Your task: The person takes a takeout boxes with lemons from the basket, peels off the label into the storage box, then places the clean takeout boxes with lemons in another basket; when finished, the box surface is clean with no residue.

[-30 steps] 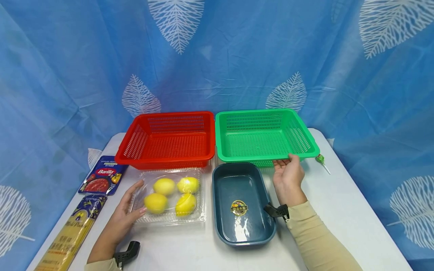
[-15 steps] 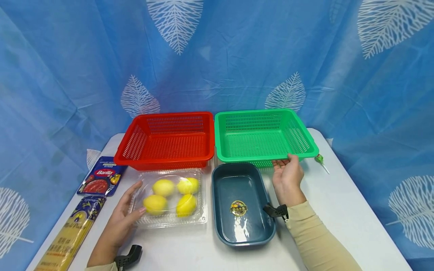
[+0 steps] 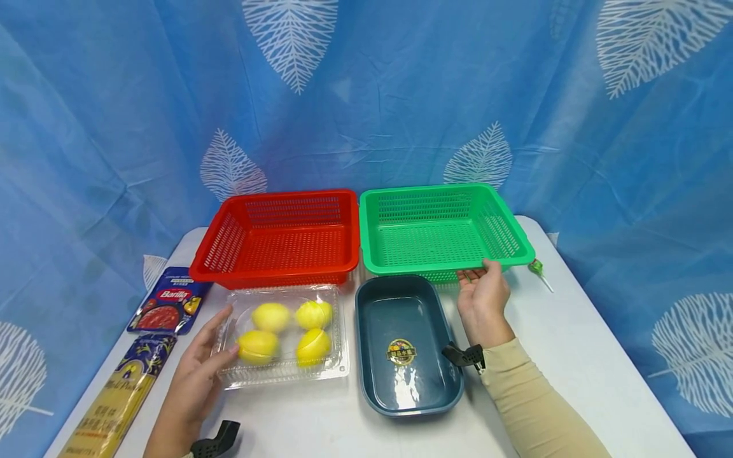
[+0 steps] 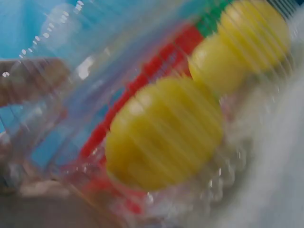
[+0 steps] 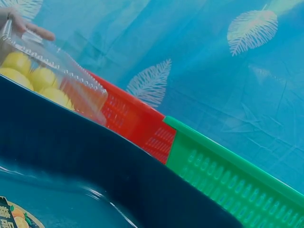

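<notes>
In the head view, my left hand [image 3: 191,375] holds the left edge of a clear plastic box [image 3: 335,366], thumb at the near part and fingers at the far part. Inside lie several yellow lemons [image 3: 259,346]; a lemon [image 4: 164,133] shows large and blurred through the ribbed wall in the left wrist view. At the front rim of the green basket [image 3: 446,264], my right hand [image 3: 483,302] grips with the thumb over the rim and fingers beneath it. Beside that hand stands a dark blue tub [image 3: 378,391] with a gold sticker.
A red basket [image 3: 275,278] adjoins the green one on its left. On the left side of the white table [image 3: 303,423] lie a blue Barilla pouch [image 3: 168,302] and a yellow pasta packet [image 3: 117,397]. A lollipop [image 3: 536,267] lies right of the green basket.
My left hand and the plastic box have shifted slightly left and nearer, and the lemons have moved a little inside. The right hand keeps its place at the green basket. The head view has turned slightly.
</notes>
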Action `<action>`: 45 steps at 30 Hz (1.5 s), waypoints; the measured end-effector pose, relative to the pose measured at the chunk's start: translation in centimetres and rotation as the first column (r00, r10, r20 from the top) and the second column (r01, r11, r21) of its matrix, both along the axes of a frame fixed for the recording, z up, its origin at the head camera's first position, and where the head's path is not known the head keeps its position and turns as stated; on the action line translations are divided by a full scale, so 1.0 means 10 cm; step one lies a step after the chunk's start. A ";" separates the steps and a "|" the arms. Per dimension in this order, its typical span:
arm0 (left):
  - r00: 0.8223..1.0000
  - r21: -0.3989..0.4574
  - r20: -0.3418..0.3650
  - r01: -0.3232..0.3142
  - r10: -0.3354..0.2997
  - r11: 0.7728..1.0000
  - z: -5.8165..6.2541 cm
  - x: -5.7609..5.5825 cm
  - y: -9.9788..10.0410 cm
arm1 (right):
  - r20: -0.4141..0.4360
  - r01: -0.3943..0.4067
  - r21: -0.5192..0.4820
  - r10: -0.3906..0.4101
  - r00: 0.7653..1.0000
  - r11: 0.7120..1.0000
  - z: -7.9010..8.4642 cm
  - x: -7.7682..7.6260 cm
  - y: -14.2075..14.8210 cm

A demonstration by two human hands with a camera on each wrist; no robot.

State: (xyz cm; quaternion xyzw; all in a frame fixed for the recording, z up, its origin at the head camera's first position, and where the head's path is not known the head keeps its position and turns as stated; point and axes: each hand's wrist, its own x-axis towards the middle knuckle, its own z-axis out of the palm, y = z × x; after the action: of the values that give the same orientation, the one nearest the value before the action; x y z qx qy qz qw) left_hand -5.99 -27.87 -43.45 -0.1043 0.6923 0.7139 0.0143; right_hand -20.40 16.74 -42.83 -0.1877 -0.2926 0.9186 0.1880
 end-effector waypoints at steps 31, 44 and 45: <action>0.951 0.193 -0.115 -0.261 0.286 0.946 0.34 0.16 0.17 | -0.014 0.004 -0.020 -0.004 1.000 1.000 -0.02 -0.03 -0.01; 0.941 0.286 -0.189 -0.222 0.282 0.932 0.64 0.21 0.15 | -0.018 -0.002 -0.029 0.001 1.000 1.000 -0.02 -0.03 0.00; 0.940 0.282 -0.189 -0.225 0.284 0.933 0.66 0.21 0.15 | -0.018 -0.002 -0.029 0.002 1.000 1.000 -0.02 -0.03 0.00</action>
State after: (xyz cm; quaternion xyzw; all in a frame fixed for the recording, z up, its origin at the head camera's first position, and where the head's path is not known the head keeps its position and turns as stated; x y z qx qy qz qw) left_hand -3.90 -26.36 -36.87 -0.1089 0.5717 0.8002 -0.1446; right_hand -20.67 16.70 -43.06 -0.1820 -0.2779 0.9245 0.1869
